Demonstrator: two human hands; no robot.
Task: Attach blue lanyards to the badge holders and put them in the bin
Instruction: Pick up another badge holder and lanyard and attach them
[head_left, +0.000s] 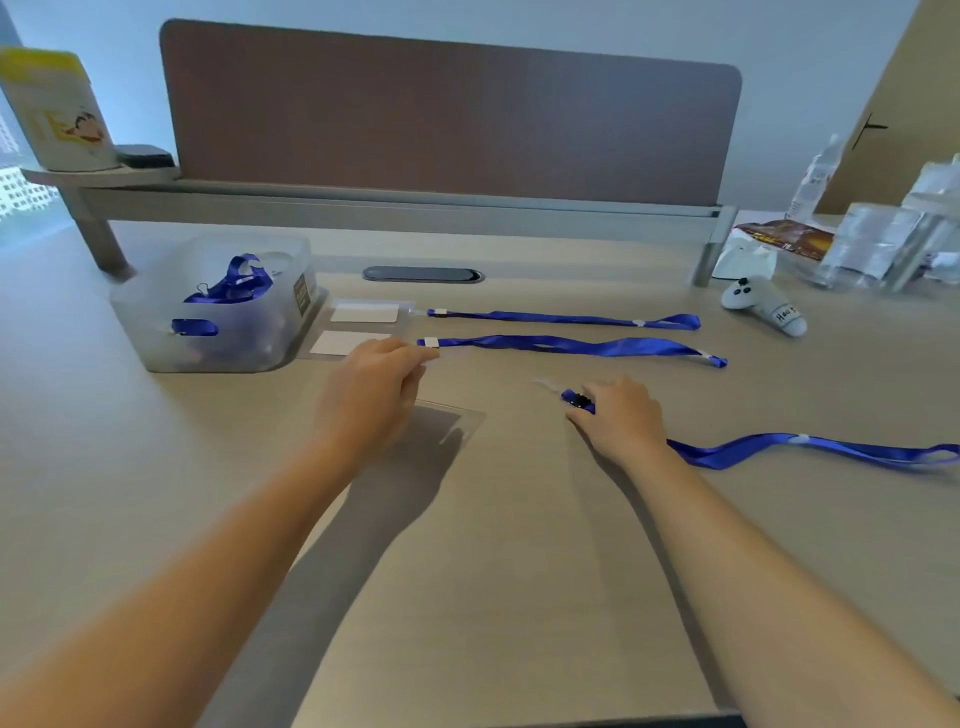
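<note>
Beside bin (156, 332), controller (763, 306), bottles (815, 176)

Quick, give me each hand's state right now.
Left hand: fingers curled over a clear badge holder; actual grip cannot be told.
Right hand: holds the nearest blue lanyard at its clip end.

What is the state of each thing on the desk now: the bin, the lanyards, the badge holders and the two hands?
bin: open top, blue lanyards inside.
far lanyard: flat, straight, by far badge holder.
middle lanyard: flat, twisted.
middle badge holder: flat beside the bin.
near lanyard: on desk, clip end held.
near badge holder: flat, partly under left hand.
left hand: fingers curled, grip unclear.
right hand: holds near lanyard's clip end.
</note>
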